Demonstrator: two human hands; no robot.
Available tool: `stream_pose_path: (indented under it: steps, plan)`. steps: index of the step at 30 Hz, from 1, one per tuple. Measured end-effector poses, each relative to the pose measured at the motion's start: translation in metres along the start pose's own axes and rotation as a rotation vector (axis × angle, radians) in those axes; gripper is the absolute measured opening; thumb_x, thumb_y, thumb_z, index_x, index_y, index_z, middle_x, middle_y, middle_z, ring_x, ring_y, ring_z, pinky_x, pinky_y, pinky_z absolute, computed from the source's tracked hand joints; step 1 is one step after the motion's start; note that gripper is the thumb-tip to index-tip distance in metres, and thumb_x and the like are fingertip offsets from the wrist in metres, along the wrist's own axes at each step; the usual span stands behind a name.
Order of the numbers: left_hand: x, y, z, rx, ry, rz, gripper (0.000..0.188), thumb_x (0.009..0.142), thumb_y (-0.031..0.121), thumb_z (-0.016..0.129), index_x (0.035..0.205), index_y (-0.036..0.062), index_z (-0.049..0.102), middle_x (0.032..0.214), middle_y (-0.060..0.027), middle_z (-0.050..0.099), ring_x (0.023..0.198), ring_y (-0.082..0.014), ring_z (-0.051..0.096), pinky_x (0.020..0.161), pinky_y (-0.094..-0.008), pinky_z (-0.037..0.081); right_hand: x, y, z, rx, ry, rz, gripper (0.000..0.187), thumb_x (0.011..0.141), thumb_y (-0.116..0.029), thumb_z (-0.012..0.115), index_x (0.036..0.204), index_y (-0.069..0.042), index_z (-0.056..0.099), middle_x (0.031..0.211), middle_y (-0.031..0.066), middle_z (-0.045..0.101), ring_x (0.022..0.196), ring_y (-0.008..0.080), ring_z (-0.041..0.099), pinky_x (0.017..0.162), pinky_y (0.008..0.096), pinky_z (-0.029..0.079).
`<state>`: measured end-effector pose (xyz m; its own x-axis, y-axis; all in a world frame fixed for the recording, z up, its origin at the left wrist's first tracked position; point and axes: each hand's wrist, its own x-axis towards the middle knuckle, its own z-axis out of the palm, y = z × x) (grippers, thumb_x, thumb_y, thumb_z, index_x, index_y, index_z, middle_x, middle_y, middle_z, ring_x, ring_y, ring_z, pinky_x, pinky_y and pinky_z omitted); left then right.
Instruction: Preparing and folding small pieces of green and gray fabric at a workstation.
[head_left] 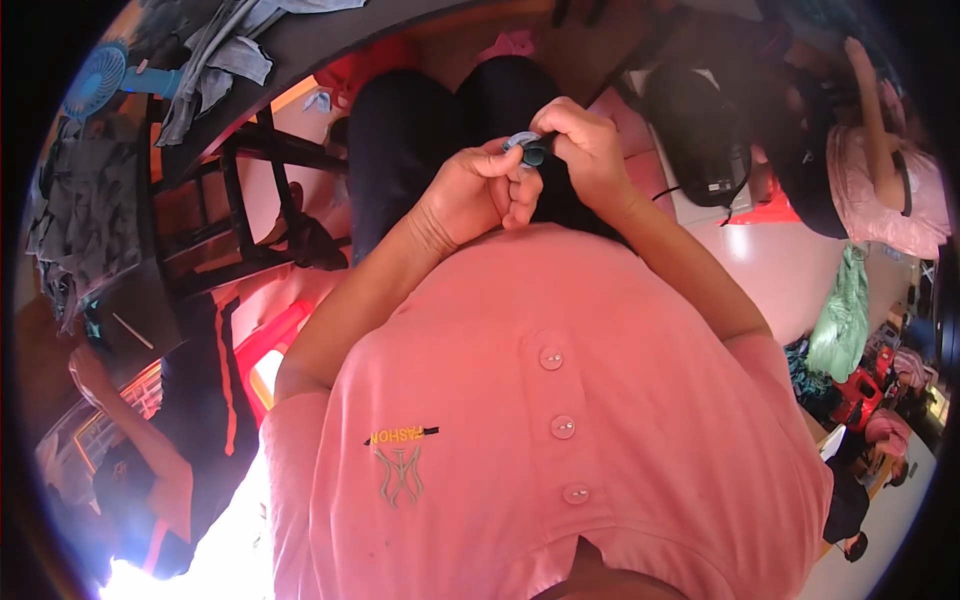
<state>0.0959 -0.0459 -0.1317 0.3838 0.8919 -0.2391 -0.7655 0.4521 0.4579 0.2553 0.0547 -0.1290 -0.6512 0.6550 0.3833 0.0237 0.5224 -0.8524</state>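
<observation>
Above my lap, my two hands meet over a small bunched piece (523,142) with light blue-grey and dark teal parts; it looks like cloth, but its exact kind is too small to tell. My left hand (480,192) pinches it between thumb and curled fingers. From the other side, my right hand (590,150) grips its dark end, thumb and forefinger bent together. Fingers cover much of the piece. Below it are my dark trousers (405,140).
A dark table (300,45) at the upper left bears grey cloth pieces (215,75) and a blue fan (97,80). Black stool legs (240,190) stand left of my knees. A black machine (700,140) stands at the right. Other people sit at both sides.
</observation>
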Motion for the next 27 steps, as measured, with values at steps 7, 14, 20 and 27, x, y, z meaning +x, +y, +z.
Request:
stream_pose_path:
  steps: [7,14,20,27]
  plan:
    - [-0.017,0.023,0.042,0.1,-0.131,-0.012,0.033,0.096,0.025,0.054,0.105,-0.0056,0.047,0.066,-0.0218,0.063,0.039,-0.0257,0.055,0.039,-0.0306,0.044,0.025,-0.002,-0.008,-0.239,0.045,-0.408,0.009,0.073,-0.015,0.066,0.076,-0.01,0.059,0.065,0.0049,0.056,0.054,0.0243,0.058,0.048,0.0327,0.043]
    - [-0.02,0.026,0.05,0.293,-0.227,-0.161,0.037,0.093,0.024,0.054,0.092,-0.0113,0.064,0.057,-0.0174,0.06,0.039,-0.0215,0.053,0.041,-0.028,0.042,0.055,-0.002,0.026,-0.116,-0.255,-0.542,0.016,0.068,-0.022,0.067,0.078,-0.015,0.058,0.066,0.0025,0.058,0.055,0.0256,0.059,0.045,0.0344,0.043]
    - [-0.05,0.028,0.037,0.072,-0.219,-0.101,0.068,0.101,0.05,0.036,0.108,-0.013,0.059,0.048,-0.009,0.049,0.037,-0.0158,0.043,0.042,-0.026,0.036,0.028,0.0,0.079,0.536,-0.354,0.099,0.017,0.073,-0.019,0.064,0.085,-0.007,0.059,0.075,0.0027,0.058,0.071,0.0163,0.056,0.063,0.0294,0.044]
    - [-0.051,0.031,0.026,0.294,-0.042,0.154,0.075,0.097,0.062,0.033,0.108,-0.0062,0.061,0.092,-0.0133,0.063,0.062,-0.0203,0.059,0.057,-0.0296,0.047,0.044,-0.034,0.009,-0.052,0.079,-0.15,0.025,0.073,-0.003,0.066,0.098,-0.006,0.067,0.089,0.0041,0.062,0.077,0.0165,0.061,0.065,0.0306,0.048]
